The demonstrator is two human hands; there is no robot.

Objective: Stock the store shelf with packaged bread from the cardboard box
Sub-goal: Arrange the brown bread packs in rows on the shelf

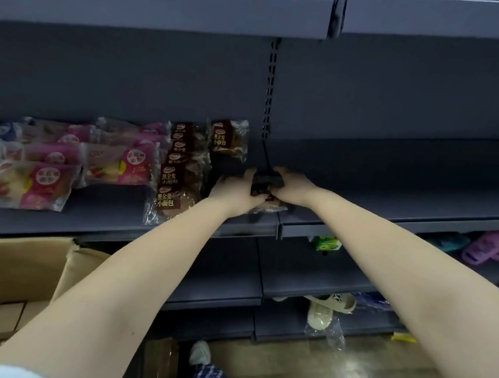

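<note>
Both arms reach out; the left hand (236,189) and right hand (293,186) face each other, fingers (249,174) curled round a dark bread packet (265,181) at the shelf (393,186) front, just right of the brown packets (179,179); the cardboard box (9,267) sits lower left

Dark grey metal shelving (167,9) stands across the far side; near right, a glossy tan floor (361,376) shows pale glare.
</note>
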